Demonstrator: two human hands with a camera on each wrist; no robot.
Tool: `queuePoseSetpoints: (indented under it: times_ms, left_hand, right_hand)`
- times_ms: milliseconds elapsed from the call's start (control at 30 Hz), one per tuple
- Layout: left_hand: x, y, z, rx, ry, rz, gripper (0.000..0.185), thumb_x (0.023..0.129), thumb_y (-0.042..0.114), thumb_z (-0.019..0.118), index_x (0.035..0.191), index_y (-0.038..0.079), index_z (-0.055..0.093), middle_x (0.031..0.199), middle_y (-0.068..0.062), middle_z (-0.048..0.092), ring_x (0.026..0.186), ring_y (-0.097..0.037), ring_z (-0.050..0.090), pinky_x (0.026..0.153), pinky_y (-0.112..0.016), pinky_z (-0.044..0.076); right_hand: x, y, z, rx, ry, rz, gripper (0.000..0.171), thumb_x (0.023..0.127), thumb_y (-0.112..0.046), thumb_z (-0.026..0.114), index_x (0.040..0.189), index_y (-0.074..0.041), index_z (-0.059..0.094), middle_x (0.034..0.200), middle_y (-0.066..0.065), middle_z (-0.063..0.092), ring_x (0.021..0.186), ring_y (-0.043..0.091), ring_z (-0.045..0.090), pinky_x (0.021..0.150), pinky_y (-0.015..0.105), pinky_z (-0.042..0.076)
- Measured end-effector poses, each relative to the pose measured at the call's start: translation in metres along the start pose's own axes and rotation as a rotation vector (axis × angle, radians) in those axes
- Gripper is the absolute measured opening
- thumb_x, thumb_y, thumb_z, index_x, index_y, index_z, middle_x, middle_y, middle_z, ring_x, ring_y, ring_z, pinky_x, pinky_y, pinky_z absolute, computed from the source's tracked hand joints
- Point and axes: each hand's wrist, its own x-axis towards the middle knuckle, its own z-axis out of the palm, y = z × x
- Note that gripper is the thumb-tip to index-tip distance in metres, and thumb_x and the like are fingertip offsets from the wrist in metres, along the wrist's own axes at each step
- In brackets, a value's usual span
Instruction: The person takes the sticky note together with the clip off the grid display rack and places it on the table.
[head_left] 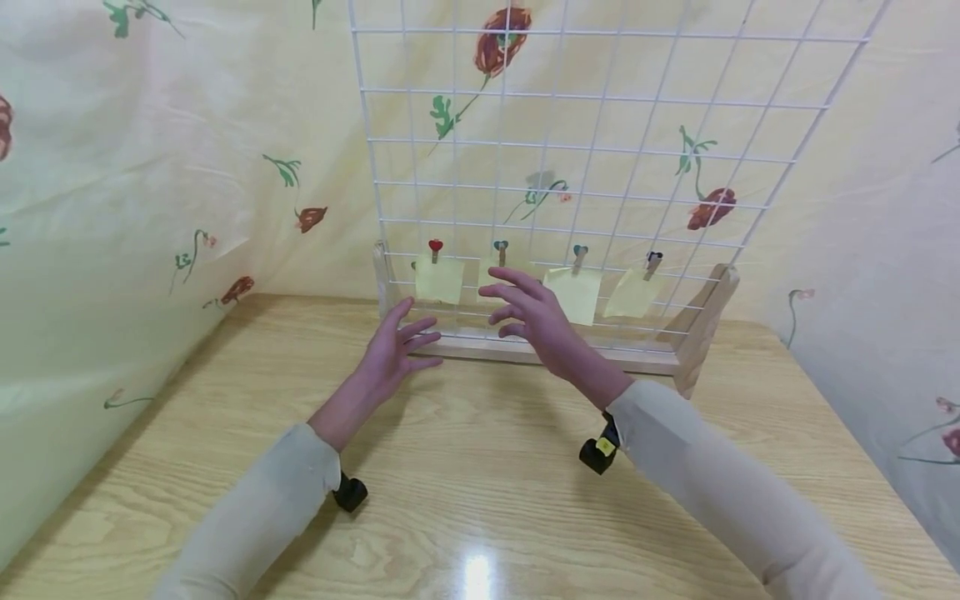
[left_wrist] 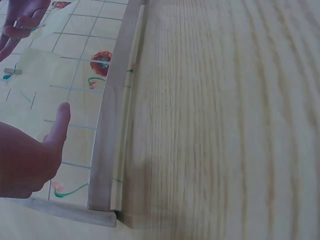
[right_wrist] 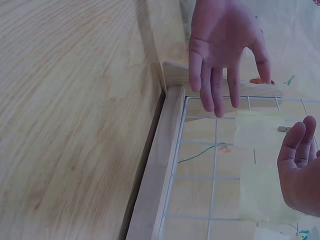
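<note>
Second yellow sticky note (head_left: 487, 271), hanging from a blue-headed peg (head_left: 501, 248) on the lowest rows of the white wire grid (head_left: 585, 142), is sitting just behind the fingertips of the right hand (head_left: 528, 321); whether they are touching it cannot be told. The right hand's grip is lying released, fingers spread and only lightly bent, holding nothing. The left hand (head_left: 393, 350) is hovering low beside the grid's wooden base (head_left: 525, 350), its grip likewise released with fingers straight, close below the first note (head_left: 438, 279) under a red-headed peg (head_left: 435, 247). Two further notes (head_left: 576, 293) (head_left: 632, 293) are hanging to the right from their own pegs. The grid is standing upright in the base near the far edge of the wooden tabletop (head_left: 480, 467). Cream flower-printed cloth (head_left: 150, 183) is hanging behind and at both sides.
</note>
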Motion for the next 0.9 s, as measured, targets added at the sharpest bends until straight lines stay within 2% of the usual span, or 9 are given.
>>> queuePoseSetpoints:
  times_ms: [133,333,533,700,900]
  left_hand:
    - [0.004,-0.002,0.001,-0.021,0.028,-0.003,0.072,0.098,0.047,0.045,0.152,0.025,0.002,0.151,-0.023,0.031,0.136,-0.041,0.036,0.103,-0.06,0.039]
    - [0.01,-0.004,0.006,-0.063,0.061,0.004,0.07,0.098,0.045,0.046,0.152,0.025,0.007,0.151,-0.023,0.031,0.135,-0.041,0.037,0.103,-0.059,0.04]
    - [0.016,-0.005,0.01,-0.113,0.069,0.012,0.068,0.098,0.043,0.048,0.152,0.025,0.013,0.15,-0.022,0.029,0.136,-0.041,0.035,0.105,-0.057,0.039]
    - [0.019,-0.006,0.012,-0.159,0.063,0.034,0.067,0.099,0.04,0.048,0.153,0.025,0.012,0.15,-0.022,0.028,0.138,-0.041,0.031,0.108,-0.056,0.035]
    - [0.022,-0.007,0.014,-0.202,0.076,0.049,0.068,0.099,0.037,0.049,0.153,0.023,0.009,0.149,-0.022,0.029,0.137,-0.039,0.033,0.109,-0.053,0.036]
  right_hand:
    - [0.007,0.0,0.006,-0.008,0.001,-0.016,0.047,0.098,-0.025,0.05,0.143,-0.01,0.042,0.132,0.017,0.054,0.085,0.02,0.06,0.071,0.03,0.052]
    - [0.017,-0.002,0.016,0.013,0.019,-0.018,0.05,0.098,-0.024,0.052,0.144,-0.007,0.04,0.135,0.022,0.052,0.085,0.021,0.06,0.07,0.03,0.051]
    - [0.026,-0.003,0.024,0.004,0.042,-0.014,0.048,0.097,-0.025,0.056,0.142,-0.011,0.044,0.135,0.022,0.053,0.084,0.021,0.06,0.07,0.028,0.053]
    - [0.032,-0.006,0.028,-0.011,0.054,-0.021,0.047,0.097,-0.024,0.057,0.141,-0.013,0.046,0.133,0.021,0.055,0.093,0.032,0.059,0.07,0.029,0.053]
    - [0.041,-0.006,0.033,-0.052,0.071,-0.012,0.046,0.097,-0.021,0.059,0.141,-0.016,0.047,0.127,0.015,0.059,0.091,0.031,0.06,0.074,0.033,0.053]
